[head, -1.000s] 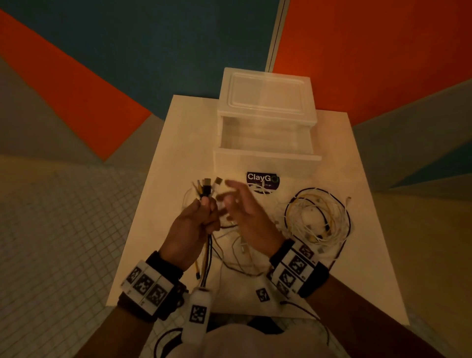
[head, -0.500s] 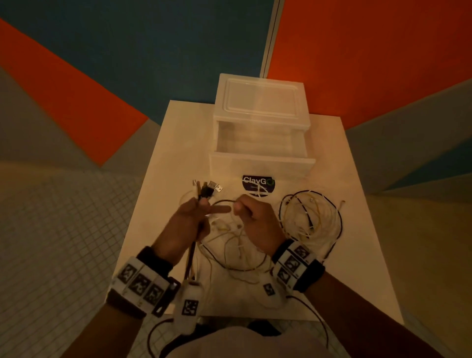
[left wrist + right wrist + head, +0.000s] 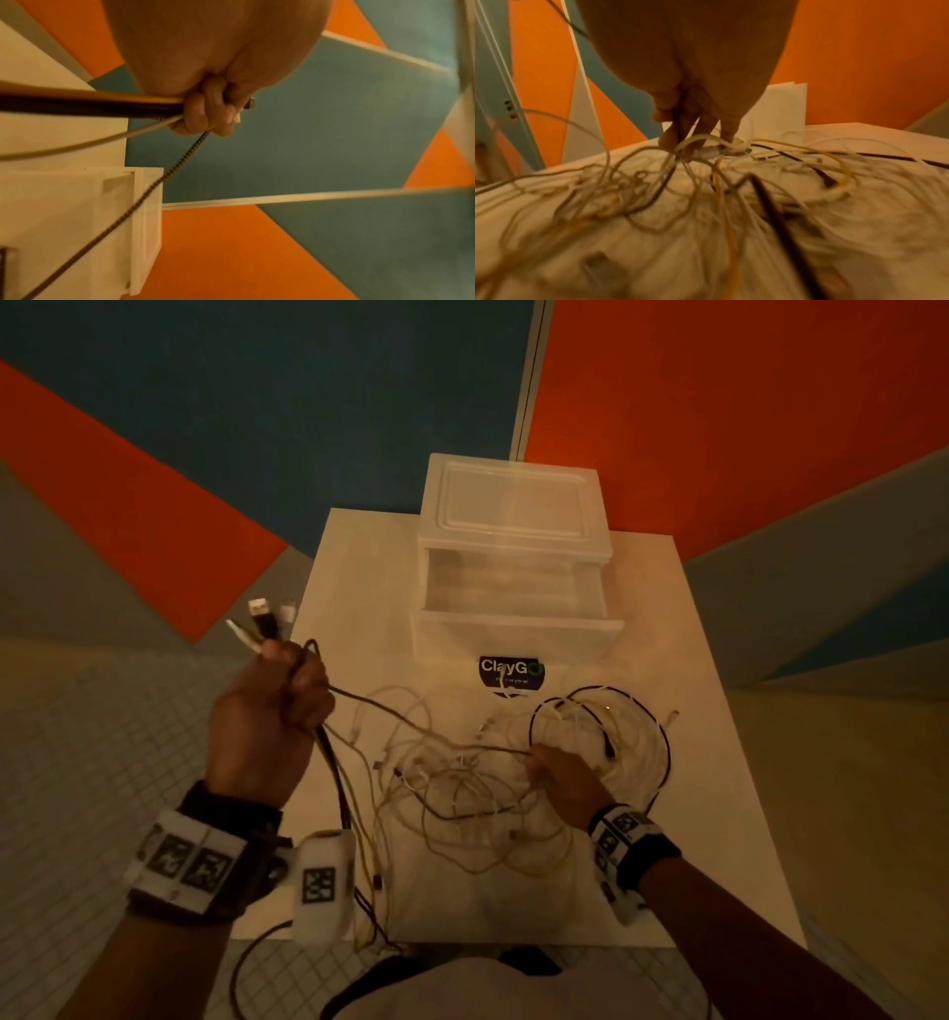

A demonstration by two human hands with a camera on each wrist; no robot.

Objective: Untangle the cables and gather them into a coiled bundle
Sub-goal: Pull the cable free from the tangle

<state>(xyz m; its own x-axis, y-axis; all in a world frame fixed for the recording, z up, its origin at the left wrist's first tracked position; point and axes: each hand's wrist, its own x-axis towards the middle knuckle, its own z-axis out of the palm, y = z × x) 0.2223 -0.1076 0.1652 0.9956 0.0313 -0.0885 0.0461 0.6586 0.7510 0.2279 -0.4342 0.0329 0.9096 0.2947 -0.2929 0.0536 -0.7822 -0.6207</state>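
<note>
Both hands (fisted) on cables

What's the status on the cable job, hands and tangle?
Left hand raised, grips cable ends. Right hand low on table, pinches dark cable in loose tangle. Coiled bundle beside it, strands crossing.
</note>
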